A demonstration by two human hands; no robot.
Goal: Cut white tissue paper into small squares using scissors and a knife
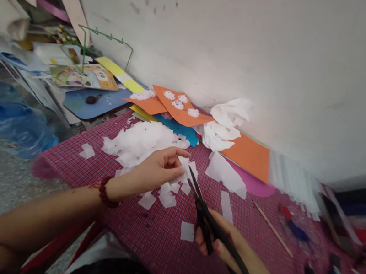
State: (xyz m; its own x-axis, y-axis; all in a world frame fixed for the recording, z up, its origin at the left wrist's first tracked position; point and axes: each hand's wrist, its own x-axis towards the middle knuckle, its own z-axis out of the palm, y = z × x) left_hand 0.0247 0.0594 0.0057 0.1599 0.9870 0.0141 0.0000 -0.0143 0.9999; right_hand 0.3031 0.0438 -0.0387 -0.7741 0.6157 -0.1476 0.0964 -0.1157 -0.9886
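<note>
My left hand (159, 169) pinches a small piece of white tissue paper (187, 169) over the red checked cloth (159, 244). My right hand (224, 245) grips black scissors (207, 217) through the handle loops, with the blades slightly apart and their tips at the held paper. A beaded bracelet sits on my left wrist. Several cut white paper squares (166, 198) lie scattered under and around both hands. A heap of white tissue pieces (142, 142) lies just beyond my left hand.
Orange card (181, 106) with white paper puffs, blue and yellow sheets and crumpled white tissue (223, 125) lie by the wall. A thin wooden stick (272, 229), pens and glue sticks lie right. Blue water bottles (5, 120) and stacked books stand left.
</note>
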